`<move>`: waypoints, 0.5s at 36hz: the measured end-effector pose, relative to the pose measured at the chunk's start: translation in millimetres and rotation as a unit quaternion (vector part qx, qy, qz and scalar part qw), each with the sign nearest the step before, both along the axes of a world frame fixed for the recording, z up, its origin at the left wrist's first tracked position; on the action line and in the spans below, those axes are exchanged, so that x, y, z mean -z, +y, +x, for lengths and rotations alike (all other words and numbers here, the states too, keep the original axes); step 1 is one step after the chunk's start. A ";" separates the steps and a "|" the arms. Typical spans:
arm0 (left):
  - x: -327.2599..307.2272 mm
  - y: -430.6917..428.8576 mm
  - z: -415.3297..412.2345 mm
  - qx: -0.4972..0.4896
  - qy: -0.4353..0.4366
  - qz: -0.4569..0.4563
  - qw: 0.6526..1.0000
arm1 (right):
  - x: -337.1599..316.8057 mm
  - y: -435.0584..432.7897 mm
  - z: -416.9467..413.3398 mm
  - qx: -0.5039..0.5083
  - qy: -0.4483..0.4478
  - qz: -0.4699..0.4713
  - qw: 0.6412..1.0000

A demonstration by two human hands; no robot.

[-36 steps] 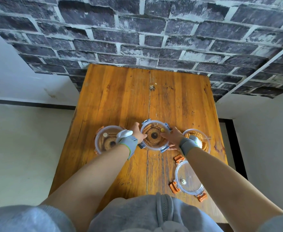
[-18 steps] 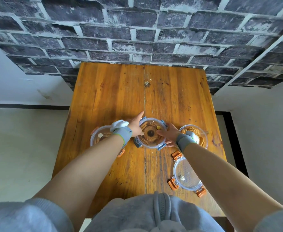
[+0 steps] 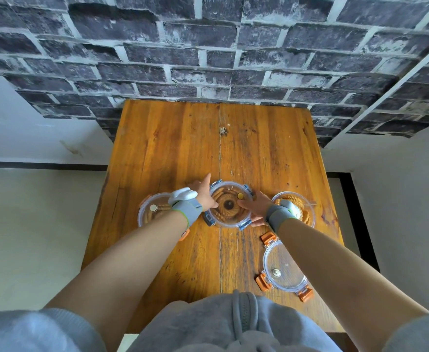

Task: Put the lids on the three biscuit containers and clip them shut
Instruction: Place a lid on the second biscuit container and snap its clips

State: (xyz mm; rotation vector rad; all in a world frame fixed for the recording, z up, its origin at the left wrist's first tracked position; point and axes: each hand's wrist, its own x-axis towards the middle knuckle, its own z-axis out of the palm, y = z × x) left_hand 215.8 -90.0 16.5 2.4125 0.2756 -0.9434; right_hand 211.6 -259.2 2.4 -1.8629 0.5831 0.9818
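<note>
Hands flank the middle round clear blue-clipped biscuit container (image 3: 229, 205): left hand (image 3: 203, 196) spread, right hand (image 3: 255, 207) half-curled, both pressing its side clips.

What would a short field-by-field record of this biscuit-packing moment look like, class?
Surface: wooden table against a brick wall
Left container: lid on, orange clips
Middle container: lid with blue clips on it, biscuits inside
Right container: no lid, biscuits showing
Loose lid: orange clips, flat on the table in front of the right container
Left hand: at the middle container's left rim
Right hand: at its right rim
Left to do: lid the right container
</note>
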 end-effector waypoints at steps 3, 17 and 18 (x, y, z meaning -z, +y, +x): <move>-2.2 -3.0 -12.8 -0.038 -0.020 0.023 0.999 | 1.0 0.9 -5.4 0.018 -0.004 -0.008 1.000; 16.4 2.5 -32.4 -0.112 0.104 -0.107 0.982 | 5.4 2.9 -14.1 0.048 0.033 0.004 0.998; 17.3 1.6 -31.4 -0.123 0.111 -0.122 0.979 | 5.4 2.2 -14.3 0.054 0.037 0.013 0.998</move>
